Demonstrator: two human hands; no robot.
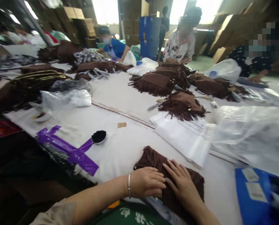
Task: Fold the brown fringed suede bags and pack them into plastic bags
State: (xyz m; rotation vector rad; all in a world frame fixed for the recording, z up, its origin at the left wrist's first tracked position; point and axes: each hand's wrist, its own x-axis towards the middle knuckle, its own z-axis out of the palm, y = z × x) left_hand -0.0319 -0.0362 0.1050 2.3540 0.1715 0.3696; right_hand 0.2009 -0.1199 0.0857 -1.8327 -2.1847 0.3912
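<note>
A dark brown fringed bag (153, 159) lies flat on the white table right in front of me, its fringe bunched at the far left end. My right hand (183, 182) rests on top of it, palm down with fingers stretched out. Over its left part lies my left hand (146, 182), fingers extended together and a silver bangle on the wrist. Neither hand grasps anything that I can see. Some clear plastic (163, 210) shows under the bag at the near edge.
Brown fringed bags (181, 104) lie in piles across the table (120, 150). Purple tape (69, 151), a round black item (99, 136) and a small tan tag (122, 125) are to the left. Clear plastic bags (254, 134) and a blue packet (250, 193) sit right. Co-workers stand beyond.
</note>
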